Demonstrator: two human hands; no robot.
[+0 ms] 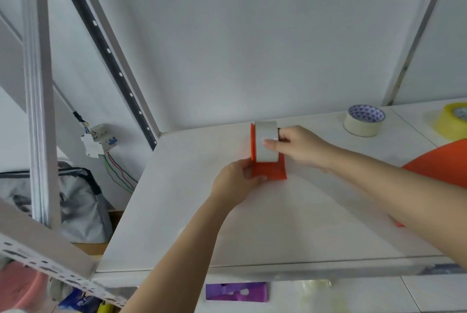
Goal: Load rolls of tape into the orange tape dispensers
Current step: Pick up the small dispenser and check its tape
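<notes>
An orange tape dispenser (271, 170) stands near the back of the white table (252, 224), with a grey-white tape roll (265, 136) seated between its side plates. My left hand (236, 181) grips the dispenser's lower front end. My right hand (295, 147) holds the roll from the right, thumb across its face. A beige masking tape roll (362, 123) lies flat further right, and a yellow tape roll (452, 117) sits at the right edge. A second orange piece (444, 163) shows partly behind my right forearm.
A white wall runs right behind the table. Grey metal shelf posts (38, 85) stand to the left, with a breaker and loose wires (97, 139) and a grey bag (75, 201) below. A purple object (236, 291) lies under the table's front edge.
</notes>
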